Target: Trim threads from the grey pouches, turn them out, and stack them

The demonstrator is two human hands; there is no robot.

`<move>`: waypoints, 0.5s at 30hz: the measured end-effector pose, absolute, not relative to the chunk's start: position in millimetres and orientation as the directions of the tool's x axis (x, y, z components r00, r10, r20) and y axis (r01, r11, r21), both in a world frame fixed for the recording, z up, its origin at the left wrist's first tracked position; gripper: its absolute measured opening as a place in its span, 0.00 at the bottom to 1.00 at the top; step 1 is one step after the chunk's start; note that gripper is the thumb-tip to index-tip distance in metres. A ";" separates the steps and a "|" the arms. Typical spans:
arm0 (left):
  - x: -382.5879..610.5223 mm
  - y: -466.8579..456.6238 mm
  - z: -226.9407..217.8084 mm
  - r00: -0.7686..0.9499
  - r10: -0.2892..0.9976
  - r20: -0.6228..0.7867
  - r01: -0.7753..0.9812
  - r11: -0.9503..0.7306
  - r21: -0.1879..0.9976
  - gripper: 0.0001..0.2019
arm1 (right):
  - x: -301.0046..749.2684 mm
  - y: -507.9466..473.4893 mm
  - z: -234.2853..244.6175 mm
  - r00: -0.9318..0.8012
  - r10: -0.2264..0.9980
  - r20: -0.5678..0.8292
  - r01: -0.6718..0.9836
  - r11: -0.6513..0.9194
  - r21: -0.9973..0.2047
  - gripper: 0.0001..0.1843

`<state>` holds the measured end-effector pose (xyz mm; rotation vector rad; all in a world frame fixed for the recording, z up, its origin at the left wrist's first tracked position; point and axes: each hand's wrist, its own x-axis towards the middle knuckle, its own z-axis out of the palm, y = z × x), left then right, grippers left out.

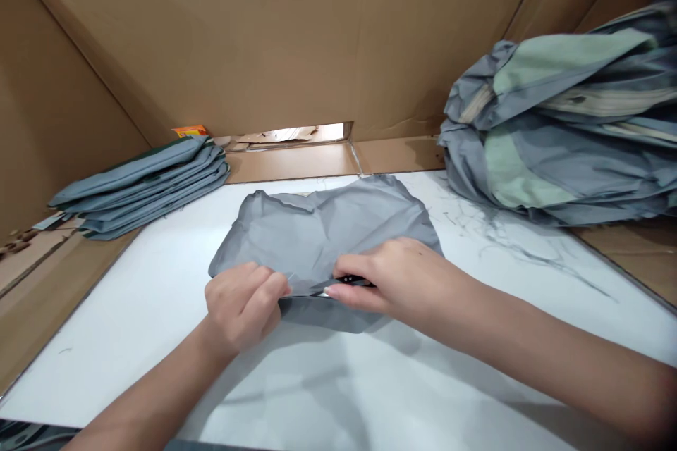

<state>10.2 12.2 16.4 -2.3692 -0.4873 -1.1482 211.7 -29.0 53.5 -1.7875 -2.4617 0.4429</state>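
A crumpled grey fabric piece [322, 239] lies flat on the white board [296, 394], its near edge folded over. My left hand [240, 306] pinches that fold between thumb and fingers. My right hand [381, 275] is shut around small black-handled snips [346, 283], whose silver tip [320, 292] points left along the fold, close to my left fingertips. The fabric under the snips' blades is hidden by my fingers.
A stack of folded grey fabric [142, 187] lies at the left, and a large bundle of grey and pale green cloth [560, 127] sits at the right. Dark thread clippings [508, 236] lie scattered on the board. Cardboard walls [211, 35] surround the surface.
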 end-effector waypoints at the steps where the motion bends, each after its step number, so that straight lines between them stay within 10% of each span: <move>1: 10.4 11.8 16.5 0.590 0.121 0.798 0.501 -0.830 -0.245 0.11 | 211.0 -29.0 53.4 -0.311 0.943 -0.116 0.923 0.271 -0.271 0.18; 15: 9.9 11.5 16.9 0.604 0.099 0.791 0.460 -0.854 -0.243 0.12 | 210.3 -27.8 59.6 -0.238 0.945 -0.226 0.924 0.149 -0.353 0.19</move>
